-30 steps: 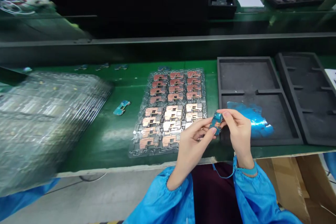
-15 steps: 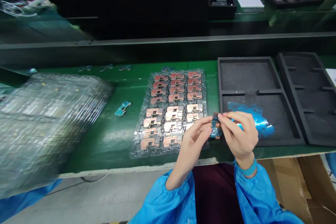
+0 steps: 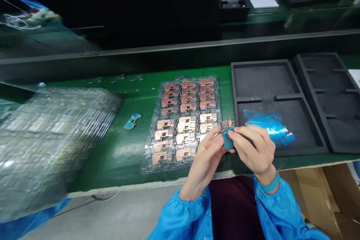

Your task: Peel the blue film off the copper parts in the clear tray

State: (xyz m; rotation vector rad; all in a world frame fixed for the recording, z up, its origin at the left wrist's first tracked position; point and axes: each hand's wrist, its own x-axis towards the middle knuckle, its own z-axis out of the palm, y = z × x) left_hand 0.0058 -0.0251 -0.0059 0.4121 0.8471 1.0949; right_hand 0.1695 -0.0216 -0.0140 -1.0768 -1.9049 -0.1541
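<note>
The left hand (image 3: pixel 205 161) and right hand (image 3: pixel 253 150) pinch a small blue-wrapped circuit board (image 3: pixel 227 124) between closed fingers, beside a clear blister tray (image 3: pixel 149 157) of copper-coloured parts (image 3: pixel 185 122). Right of that tray, a black foam tray (image 3: pixel 267 82) holds crumpled blue film (image 3: pixel 267 123).

Floor: pale grey floor (image 3: pixel 107 219)
Desk: long green-topped desk (image 3: pixel 109 168)
Under desk: brown cardboard carton (image 3: pixel 315 202)
Beyond: black partition (image 3: pixel 112 11), second green desk (image 3: pixel 309 17)

I'm pinching a small rectangular circuit board (image 3: pixel 227 132) between my left hand (image 3: pixel 204 160) and right hand (image 3: pixel 252 148). Its lower part is wrapped in glossy teal film (image 3: pixel 227 139), and its dark, metal-flecked end (image 3: pixel 227 124) sticks out, tilted up and away from me.
</note>
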